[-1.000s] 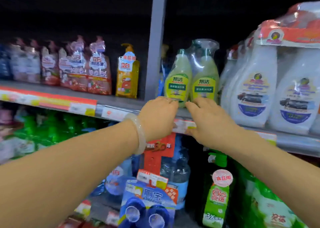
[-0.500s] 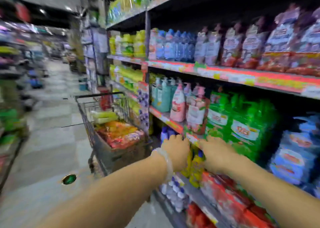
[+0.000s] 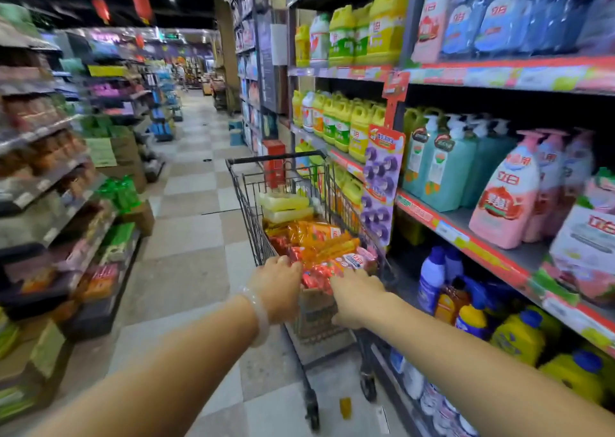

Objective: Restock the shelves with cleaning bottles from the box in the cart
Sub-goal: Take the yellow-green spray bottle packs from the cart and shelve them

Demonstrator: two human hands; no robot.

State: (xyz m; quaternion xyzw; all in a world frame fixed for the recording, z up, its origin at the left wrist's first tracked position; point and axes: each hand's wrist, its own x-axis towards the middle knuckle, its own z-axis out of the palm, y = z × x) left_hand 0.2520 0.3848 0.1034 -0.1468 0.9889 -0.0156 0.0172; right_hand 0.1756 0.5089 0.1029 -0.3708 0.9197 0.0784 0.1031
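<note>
Hands reach into the cart (image 3: 248, 200) in the head view: the left hand (image 3: 278, 282) and the right hand (image 3: 356, 295), both loosely spread and empty, hover at the near edge of the box (image 3: 316, 307) heaped with glossy refill packs (image 3: 319, 247). No bottle shows among them, though the shelves (image 3: 466, 233) are just beside; I think a hasty grab could tip the slippery heap over the rim.

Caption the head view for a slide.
Both hands, left and right, reach the cart beside the shelves.

Checkered floor (image 3: 196, 237), dim shop aisle
</note>
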